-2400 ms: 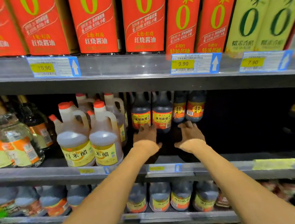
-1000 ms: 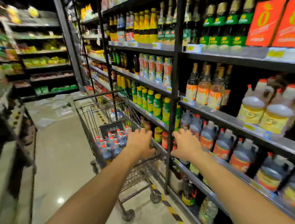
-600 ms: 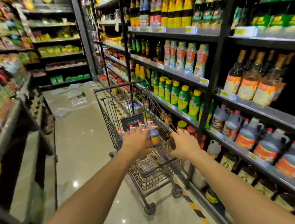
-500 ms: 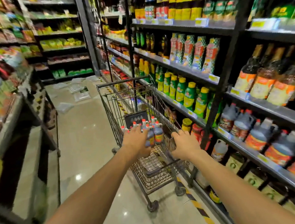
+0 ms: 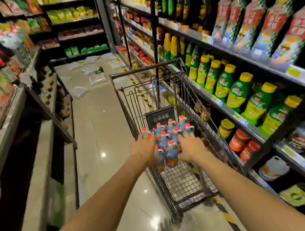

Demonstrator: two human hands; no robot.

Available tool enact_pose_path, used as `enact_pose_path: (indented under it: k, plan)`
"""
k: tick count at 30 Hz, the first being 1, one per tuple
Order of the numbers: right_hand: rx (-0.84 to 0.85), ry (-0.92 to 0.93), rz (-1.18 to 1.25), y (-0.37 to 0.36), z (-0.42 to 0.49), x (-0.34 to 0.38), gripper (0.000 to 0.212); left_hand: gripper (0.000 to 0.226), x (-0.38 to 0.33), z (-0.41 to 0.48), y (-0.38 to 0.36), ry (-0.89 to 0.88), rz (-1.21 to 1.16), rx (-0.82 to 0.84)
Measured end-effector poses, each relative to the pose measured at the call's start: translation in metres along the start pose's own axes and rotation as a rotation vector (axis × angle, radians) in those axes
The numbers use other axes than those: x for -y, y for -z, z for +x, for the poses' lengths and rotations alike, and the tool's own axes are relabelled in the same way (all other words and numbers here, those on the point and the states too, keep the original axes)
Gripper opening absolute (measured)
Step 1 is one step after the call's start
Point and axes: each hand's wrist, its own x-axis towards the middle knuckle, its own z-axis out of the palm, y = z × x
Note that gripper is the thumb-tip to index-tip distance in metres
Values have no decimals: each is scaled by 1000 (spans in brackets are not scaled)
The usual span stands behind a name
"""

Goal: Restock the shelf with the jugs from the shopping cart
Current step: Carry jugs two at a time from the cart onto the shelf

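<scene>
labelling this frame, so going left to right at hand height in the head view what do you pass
left shelving → aisle floor → left hand → jugs → right hand → cart's wire wall → red jars

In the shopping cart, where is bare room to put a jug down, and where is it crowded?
The wire floor of the cart is bare between the jugs and the near end wall. The far part, by the black sign, is crowded with jugs; the left hand and right hand flank them.
</scene>
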Motion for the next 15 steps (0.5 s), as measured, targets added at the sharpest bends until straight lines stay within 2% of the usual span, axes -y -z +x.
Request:
enact_pose_path:
  k: [2, 7, 15]
  plan:
    - [19, 0, 2, -5, 23, 2, 82, 74, 8, 21, -3, -3, 21, 18]
    - [57, -35, 4, -22, 76, 1, 69, 72, 27, 82, -21, -77, 61, 64]
    - [154, -163, 2, -49, 171, 8, 66, 77, 57, 192, -83, -217, 80, 206]
